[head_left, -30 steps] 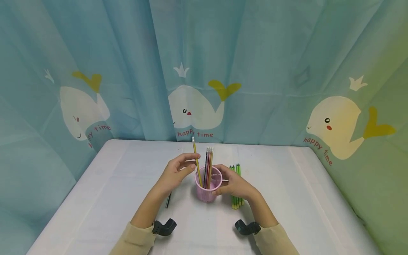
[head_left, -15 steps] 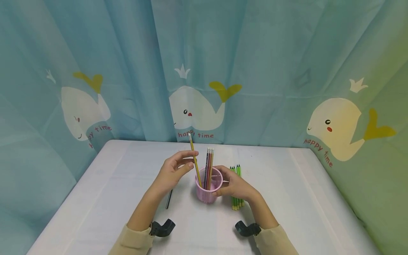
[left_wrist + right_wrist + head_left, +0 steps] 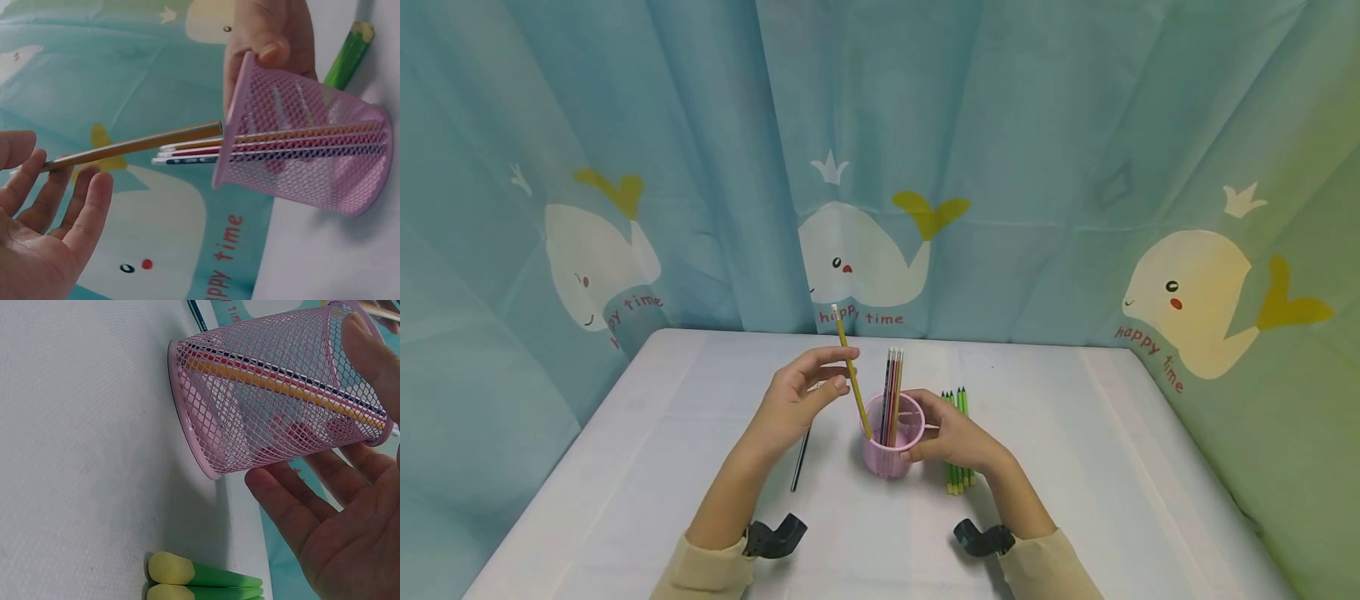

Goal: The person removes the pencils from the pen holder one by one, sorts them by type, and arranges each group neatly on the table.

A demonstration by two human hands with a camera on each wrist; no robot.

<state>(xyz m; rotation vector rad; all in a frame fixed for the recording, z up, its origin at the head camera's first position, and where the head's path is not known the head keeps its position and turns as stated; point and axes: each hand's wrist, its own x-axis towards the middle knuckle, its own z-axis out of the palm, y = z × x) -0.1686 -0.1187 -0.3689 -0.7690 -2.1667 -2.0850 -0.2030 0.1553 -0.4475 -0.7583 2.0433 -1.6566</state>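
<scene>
My left hand [image 3: 782, 410] pinches a yellow pencil [image 3: 853, 379] between thumb and fingers, its white eraser end pointing up. In the left wrist view the pencil's lower end [image 3: 209, 130] is right at the cup's rim. A pink mesh pen cup [image 3: 886, 463] stands upright on the table, holding several striped and coloured pencils [image 3: 891, 375] that lean together. My right hand [image 3: 953, 435] holds the cup from its right side, thumb at the near rim and fingers around the far side, as the right wrist view [image 3: 350, 519] also shows.
Several green pencils [image 3: 958, 479] with pale yellow ends lie in a row right of the cup, partly behind the right hand. A dark pencil [image 3: 800, 467] lies left of the cup. The white table [image 3: 647, 467] ends at a blue whale-print curtain [image 3: 1037, 250].
My left hand has moved left and slightly up with the yellow pencil, whose lower end has risen from inside the cup to its rim. The right hand and cup have stayed put.
</scene>
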